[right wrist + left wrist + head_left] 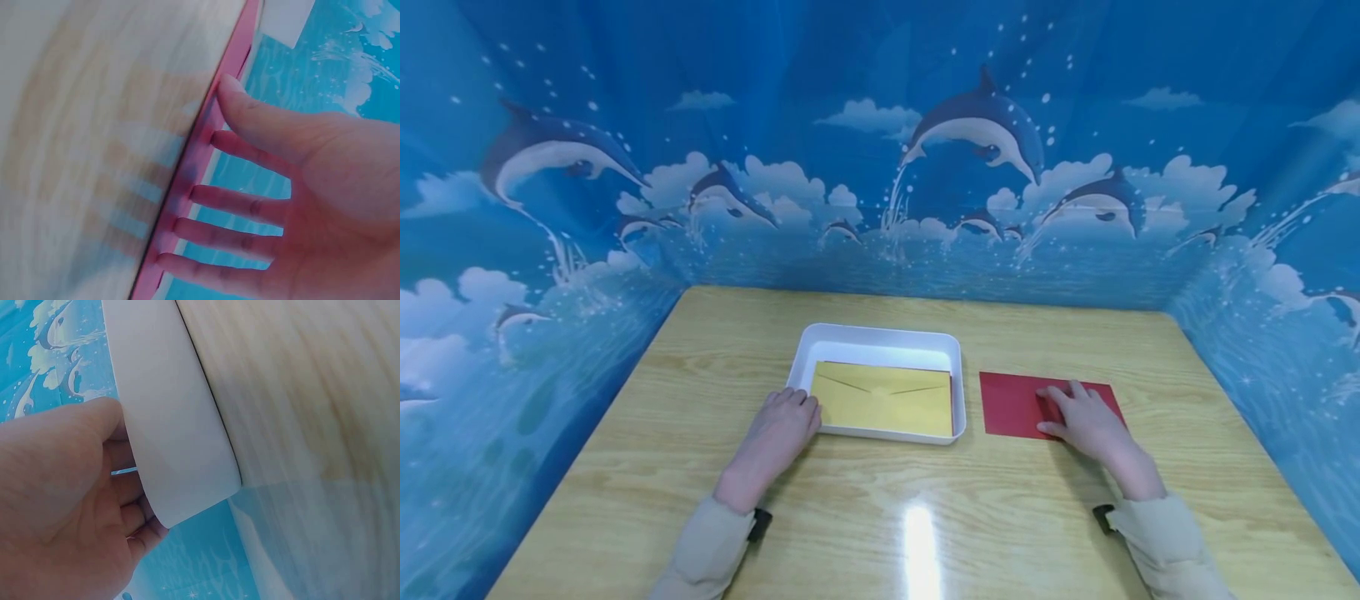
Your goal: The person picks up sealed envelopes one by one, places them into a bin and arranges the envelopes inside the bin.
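My left hand (786, 421) grips the left side of a white tray (880, 332) at its near corner. In the left wrist view the thumb lies against the tray wall (169, 412) and the other fingers curl at its rim. A yellow envelope (880, 400) with flap lines lies in the tray, and a thin red edge shows under its right side. To the right of the tray, red envelopes (1011, 406) lie flat on the table. My right hand (1086, 421) rests spread, fairly straight fingertips on their top; the right wrist view shows them edge-on.
The wooden table (865, 517) carries the tray and the red envelopes, with a bright light reflection near its front. A blue dolphin-print curtain (850, 167) surrounds its back and sides. A black strap sits at each wrist.
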Available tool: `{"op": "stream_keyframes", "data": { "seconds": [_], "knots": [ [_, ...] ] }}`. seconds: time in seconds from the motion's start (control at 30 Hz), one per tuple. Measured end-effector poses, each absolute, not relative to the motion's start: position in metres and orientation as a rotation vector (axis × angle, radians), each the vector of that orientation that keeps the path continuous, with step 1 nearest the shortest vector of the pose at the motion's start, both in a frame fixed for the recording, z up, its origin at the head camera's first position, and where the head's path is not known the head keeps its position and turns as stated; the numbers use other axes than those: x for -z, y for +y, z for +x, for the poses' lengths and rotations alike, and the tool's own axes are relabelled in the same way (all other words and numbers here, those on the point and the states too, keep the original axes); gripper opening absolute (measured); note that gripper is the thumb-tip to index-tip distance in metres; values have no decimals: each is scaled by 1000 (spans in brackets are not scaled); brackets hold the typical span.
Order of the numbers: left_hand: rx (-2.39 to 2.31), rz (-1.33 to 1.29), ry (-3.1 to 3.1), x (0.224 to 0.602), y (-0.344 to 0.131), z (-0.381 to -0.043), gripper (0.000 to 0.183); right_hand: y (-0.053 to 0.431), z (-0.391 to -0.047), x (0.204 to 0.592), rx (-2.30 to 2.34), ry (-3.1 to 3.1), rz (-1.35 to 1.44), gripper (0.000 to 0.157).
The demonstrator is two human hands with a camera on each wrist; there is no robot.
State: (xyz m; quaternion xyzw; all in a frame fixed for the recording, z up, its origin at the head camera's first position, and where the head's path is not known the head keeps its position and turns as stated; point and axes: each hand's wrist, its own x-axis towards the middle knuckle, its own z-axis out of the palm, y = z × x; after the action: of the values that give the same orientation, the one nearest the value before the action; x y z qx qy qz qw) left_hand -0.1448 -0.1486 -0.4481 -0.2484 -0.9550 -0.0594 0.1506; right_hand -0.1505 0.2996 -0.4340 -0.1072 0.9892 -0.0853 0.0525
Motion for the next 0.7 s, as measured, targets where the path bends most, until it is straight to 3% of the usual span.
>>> {"op": "stream_keyframes", "data": {
  "seconds": [0.53,0.7],
  "knots": [
    [157,-731,-2729,449,-150,-145,19,291,-136,431,224,2998,-321,65],
    [172,-720,-2736,449,-149,-145,19,297,-142,429,261,3010,-334,57]
  ]
}}
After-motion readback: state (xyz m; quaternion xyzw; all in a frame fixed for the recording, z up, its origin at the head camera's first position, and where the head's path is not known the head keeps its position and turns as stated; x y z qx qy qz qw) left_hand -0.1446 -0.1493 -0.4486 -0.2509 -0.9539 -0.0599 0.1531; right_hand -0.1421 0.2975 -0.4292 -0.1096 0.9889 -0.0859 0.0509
